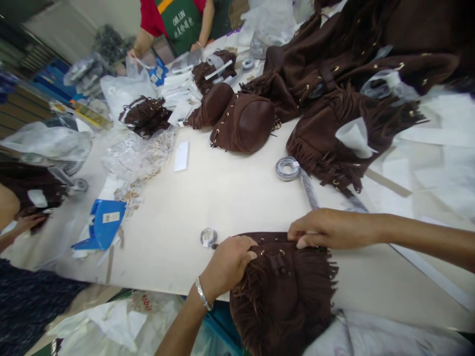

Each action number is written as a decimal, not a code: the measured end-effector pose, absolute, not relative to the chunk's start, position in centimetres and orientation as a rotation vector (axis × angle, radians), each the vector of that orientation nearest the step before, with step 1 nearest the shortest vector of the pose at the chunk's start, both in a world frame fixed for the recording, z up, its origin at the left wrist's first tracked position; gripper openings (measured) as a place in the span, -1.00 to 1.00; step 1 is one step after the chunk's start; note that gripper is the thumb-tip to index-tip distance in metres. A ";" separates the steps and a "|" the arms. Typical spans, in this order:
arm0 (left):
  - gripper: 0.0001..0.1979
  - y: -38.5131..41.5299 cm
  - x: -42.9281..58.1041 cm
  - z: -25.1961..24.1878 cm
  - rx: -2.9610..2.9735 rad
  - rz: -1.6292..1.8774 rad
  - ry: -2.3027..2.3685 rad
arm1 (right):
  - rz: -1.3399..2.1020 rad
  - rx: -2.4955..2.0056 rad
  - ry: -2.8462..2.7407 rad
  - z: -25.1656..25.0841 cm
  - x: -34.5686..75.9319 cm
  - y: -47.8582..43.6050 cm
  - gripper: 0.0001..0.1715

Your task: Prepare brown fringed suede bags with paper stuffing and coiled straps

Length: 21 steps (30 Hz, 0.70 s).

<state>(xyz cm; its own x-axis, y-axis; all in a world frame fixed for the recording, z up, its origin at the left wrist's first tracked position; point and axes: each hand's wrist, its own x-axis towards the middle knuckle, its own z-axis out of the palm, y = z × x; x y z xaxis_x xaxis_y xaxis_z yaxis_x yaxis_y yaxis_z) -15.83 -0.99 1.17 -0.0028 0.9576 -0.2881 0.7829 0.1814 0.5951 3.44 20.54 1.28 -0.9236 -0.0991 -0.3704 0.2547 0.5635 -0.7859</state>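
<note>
A dark brown fringed bucket bag (pixel 284 291) lies at the near edge of the white table, its lower part overhanging toward me. My left hand (pixel 232 259), with a silver bracelet at the wrist, grips the left side of the bag's rim. Opposite it, my right hand (pixel 321 230) pinches the right side of that rim, near small gold eyelets. Both hands are closed on the bag; the inside of its mouth is hidden from view. A wrapped strap coil (pixel 208 238) rests just beyond my left hand.
More brown fringed bags (pixel 245 121) pile up at the back right. A blue tape dispenser (pixel 106 225) stands on the left, near clear plastic wrapping (pixel 129 155). Another wrapped coil (pixel 287 168) lies mid-table. One co-worker in a green apron (pixel 181 27) is opposite; another's hand (pixel 29 222) shows at left.
</note>
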 end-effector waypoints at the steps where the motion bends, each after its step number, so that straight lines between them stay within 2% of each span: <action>1: -0.81 -1.3 -15.9 1.0 1.633 0.360 1.854 | -1.413 0.129 2.401 0.8 2.5 20.3 -0.68; 4: -0.82 -1.7 -15.4 0.7 1.688 0.438 1.889 | -1.697 0.041 2.236 -1.3 -0.8 19.0 -0.65; 11: -0.95 -3.8 -13.4 -0.6 1.827 0.532 2.224 | -1.866 0.009 1.666 -5.8 -5.2 16.0 -0.70; 14: -0.93 -4.6 -12.9 -1.4 1.843 0.663 2.272 | -1.800 0.073 1.545 -5.5 -5.9 16.0 -0.74; 21: -0.83 -4.7 -11.9 -2.5 1.972 0.751 2.222 | -1.486 -0.004 1.955 -3.4 -7.1 15.5 -0.77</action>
<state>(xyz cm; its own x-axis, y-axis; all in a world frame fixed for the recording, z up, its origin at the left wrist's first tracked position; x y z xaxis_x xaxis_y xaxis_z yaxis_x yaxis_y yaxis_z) -11.91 -4.74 -2.52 -0.1702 0.9508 0.2590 0.9129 0.0531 0.4048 -7.05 15.48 -3.38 -0.7741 -0.3856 -0.5021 0.3807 0.3503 -0.8558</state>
